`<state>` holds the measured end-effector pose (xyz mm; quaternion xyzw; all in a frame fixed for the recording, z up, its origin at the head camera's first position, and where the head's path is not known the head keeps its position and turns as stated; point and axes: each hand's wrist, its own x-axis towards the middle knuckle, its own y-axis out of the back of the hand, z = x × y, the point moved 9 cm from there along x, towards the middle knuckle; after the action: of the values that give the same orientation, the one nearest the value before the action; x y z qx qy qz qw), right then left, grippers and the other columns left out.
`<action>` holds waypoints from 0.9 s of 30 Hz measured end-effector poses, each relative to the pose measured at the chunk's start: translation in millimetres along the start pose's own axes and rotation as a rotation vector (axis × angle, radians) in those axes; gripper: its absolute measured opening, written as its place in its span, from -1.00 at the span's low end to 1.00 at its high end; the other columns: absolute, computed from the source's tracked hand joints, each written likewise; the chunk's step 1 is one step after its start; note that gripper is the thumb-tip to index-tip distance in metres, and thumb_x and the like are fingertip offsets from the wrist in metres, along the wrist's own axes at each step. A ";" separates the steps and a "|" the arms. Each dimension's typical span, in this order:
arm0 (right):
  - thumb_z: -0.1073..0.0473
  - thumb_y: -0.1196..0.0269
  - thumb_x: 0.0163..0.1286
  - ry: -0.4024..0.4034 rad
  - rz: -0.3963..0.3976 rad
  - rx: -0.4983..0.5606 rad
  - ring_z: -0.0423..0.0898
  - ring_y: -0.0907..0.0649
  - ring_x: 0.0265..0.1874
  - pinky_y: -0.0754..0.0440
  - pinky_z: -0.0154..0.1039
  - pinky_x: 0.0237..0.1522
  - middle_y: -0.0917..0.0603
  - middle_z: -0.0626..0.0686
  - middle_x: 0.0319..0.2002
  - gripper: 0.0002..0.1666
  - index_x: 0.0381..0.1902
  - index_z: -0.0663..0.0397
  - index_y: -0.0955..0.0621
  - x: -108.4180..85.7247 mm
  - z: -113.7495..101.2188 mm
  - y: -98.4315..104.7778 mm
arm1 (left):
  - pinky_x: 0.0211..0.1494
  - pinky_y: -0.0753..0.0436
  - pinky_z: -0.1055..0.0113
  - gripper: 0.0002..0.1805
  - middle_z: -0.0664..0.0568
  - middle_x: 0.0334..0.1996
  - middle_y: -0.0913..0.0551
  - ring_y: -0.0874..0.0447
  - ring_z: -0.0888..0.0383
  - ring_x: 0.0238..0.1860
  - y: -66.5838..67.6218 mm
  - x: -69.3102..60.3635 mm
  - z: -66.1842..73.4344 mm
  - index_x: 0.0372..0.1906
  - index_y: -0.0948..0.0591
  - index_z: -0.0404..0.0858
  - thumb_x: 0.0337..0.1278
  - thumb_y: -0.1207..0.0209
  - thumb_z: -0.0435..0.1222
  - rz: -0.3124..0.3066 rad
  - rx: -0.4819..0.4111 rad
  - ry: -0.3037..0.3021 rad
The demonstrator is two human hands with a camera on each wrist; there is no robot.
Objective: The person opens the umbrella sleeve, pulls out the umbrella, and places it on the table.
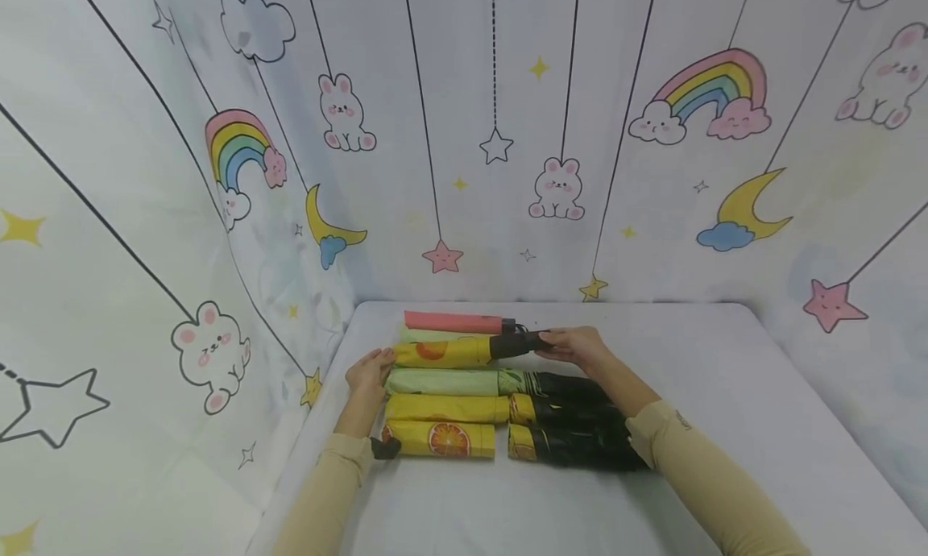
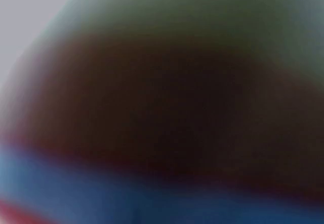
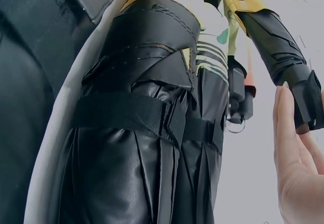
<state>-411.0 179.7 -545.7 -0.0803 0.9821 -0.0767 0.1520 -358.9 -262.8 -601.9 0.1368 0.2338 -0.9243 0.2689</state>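
A folded umbrella with a yellow, orange-printed cover [image 1: 449, 352] and a black end spans both hands in the head view. My left hand [image 1: 371, 369] pinches its yellow left end. At the other end, my right hand [image 1: 580, 346] holds the black tip; in the right wrist view the thumb and fingers [image 3: 286, 133] lie against that black end [image 3: 306, 92]. Just behind it lie a red folded umbrella [image 1: 453, 322] and a pale green one, mostly hidden. A light green umbrella [image 1: 442, 381] lies in front. The left wrist view is too dark and blurred to read.
Nearer me, two yellow umbrella covers [image 1: 445, 408] lie side by side with black folded umbrellas [image 1: 580, 443] at their right. All sit on a white-covered table [image 1: 449, 512]. White curtains [image 1: 406, 177] with printed rabbits and stars surround its back and sides.
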 end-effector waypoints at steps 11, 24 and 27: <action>0.29 -0.43 0.39 0.005 -0.009 -0.024 0.15 -0.80 -0.02 -0.71 0.06 0.20 -0.40 0.47 0.43 -0.23 0.41 0.56 -0.39 -4.1 -6.0 6.3 | 0.28 -0.67 0.31 -0.34 -0.33 0.31 -0.58 -0.64 -0.07 0.29 -2.8 0.6 3.1 0.44 -0.43 -0.48 0.23 -0.31 -0.60 0.002 -0.001 0.005; 0.23 -0.47 0.36 0.007 -0.024 -0.055 0.08 -0.81 -0.04 -0.71 0.01 0.19 -0.46 0.44 0.40 -0.20 0.41 0.53 -0.41 -2.8 -3.3 19.0 | 0.17 -0.74 0.34 -0.36 -0.37 0.31 -0.56 -0.68 -0.04 0.24 1.7 6.7 -3.1 0.41 -0.44 -0.51 0.21 -0.30 -0.64 0.019 -0.008 -0.006; 0.25 -0.46 0.37 0.012 -0.033 -0.038 0.10 -0.81 -0.03 -0.69 0.06 0.21 -0.48 0.46 0.37 -0.21 0.39 0.57 -0.40 -3.6 -4.0 20.0 | 0.16 -0.74 0.33 -0.36 -0.36 0.30 -0.57 -0.71 -0.02 0.20 3.5 6.7 -3.1 0.40 -0.46 -0.51 0.20 -0.31 -0.64 0.030 -0.012 -0.006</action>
<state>-411.6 200.3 -544.4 -0.0987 0.9828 -0.0607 0.1435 -362.1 -266.7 -608.4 0.1358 0.2365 -0.9191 0.2844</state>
